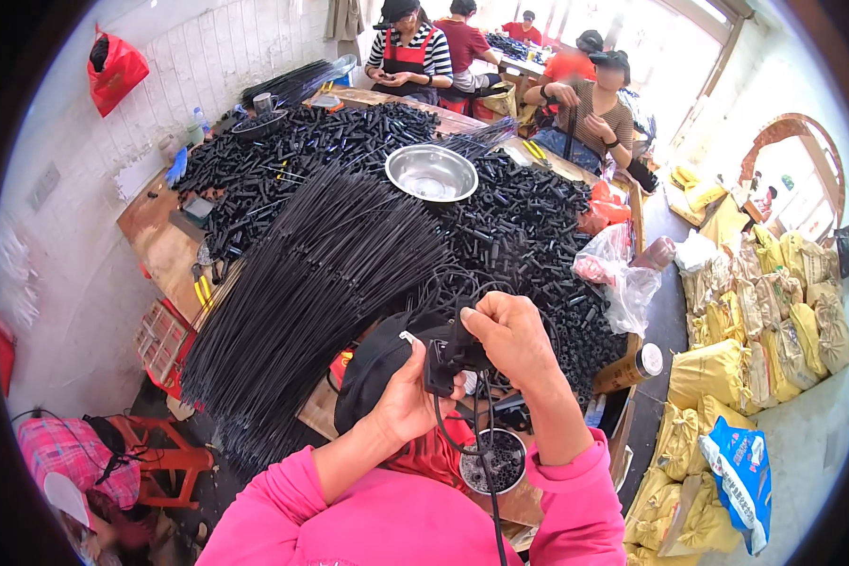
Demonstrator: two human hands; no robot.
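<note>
In front of my chest, both hands meet at a small black plastic part (445, 360) with a black cable (486, 443) hanging down from it. My left hand (407, 401) grips the part from its left side, thumb up, and a small white piece (407, 337) shows beside the thumb tip. My right hand (511, 332) is closed over the part's right upper side, with its thumb and bent fingers pressed together. The part's exact kind is hard to make out, and the fingers hide some of it. Below hangs a round tub (493, 462) of small dark pieces.
On the table lie a large bundle of thin black rods (321, 274) and heaps of short black tubes (519, 212). A steel bowl (431, 173) rests among them. A brown cup (629, 368) stands at the right edge, near plastic bags (623, 283). Yellow sacks (726, 382) are piled right; co-workers sit beyond.
</note>
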